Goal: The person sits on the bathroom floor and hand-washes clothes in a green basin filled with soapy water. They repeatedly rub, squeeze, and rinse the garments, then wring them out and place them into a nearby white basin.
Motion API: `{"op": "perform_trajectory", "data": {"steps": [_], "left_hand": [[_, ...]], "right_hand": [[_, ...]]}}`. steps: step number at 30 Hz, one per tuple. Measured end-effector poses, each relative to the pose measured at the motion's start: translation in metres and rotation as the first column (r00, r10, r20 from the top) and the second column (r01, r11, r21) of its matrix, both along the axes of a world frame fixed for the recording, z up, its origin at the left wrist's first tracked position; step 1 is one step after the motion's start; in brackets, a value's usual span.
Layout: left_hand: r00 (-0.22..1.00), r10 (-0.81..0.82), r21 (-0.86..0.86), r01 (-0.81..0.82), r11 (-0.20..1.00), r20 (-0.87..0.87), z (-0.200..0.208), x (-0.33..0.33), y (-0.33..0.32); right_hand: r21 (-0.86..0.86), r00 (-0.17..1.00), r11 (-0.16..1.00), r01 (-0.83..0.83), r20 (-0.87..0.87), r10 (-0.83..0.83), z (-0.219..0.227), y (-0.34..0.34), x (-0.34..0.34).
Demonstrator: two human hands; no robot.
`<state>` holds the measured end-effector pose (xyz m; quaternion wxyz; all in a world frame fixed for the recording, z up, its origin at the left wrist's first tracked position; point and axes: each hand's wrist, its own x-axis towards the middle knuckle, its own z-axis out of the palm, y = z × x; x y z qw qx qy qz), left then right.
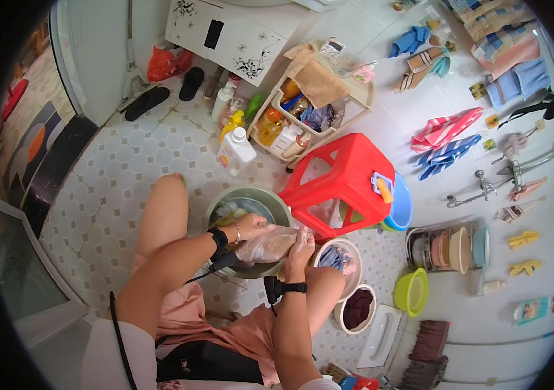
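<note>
Both my hands hold a wet, soapy tan cloth (266, 247) stretched between them above a green basin (217, 203). My left hand (251, 227) grips its left upper edge with closed fingers. At its right end, my right hand (300, 248) pinches it. Water and pale, yellowish-green fabric (230, 212) show in the basin; the cloth and my hands hide part of its inside. I cannot tell what kind of garment or towel the tan cloth is. Black straps are on both wrists, with a thin bracelet on the left.
A red plastic stool (348, 162) stands just right of the basin. Two pale tubs with clothes, one of blue and pink pieces (335, 259) and one of dark red cloth (358, 307), sit by my right knee. A white bottle (237, 153) and a storage rack (329, 130) are beyond.
</note>
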<state>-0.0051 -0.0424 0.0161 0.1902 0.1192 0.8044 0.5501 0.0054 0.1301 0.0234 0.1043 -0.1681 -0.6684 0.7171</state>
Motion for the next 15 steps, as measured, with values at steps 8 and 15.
{"op": "perform_trajectory", "data": {"steps": [8, 15], "left_hand": [[0.8, 0.531, 0.319, -0.599, 0.734, 0.281, -0.054, 0.001, 0.037], [0.86, 0.353, 0.265, -0.462, 0.847, 0.369, -0.023, 0.011, 0.036]], "right_hand": [[0.351, 0.971, 0.935, -0.055, -0.198, 0.131, 0.003, -0.076, 0.027], [0.58, 0.993, 0.813, -0.056, -0.054, 0.107, 0.01, -0.079, 0.027]]}}
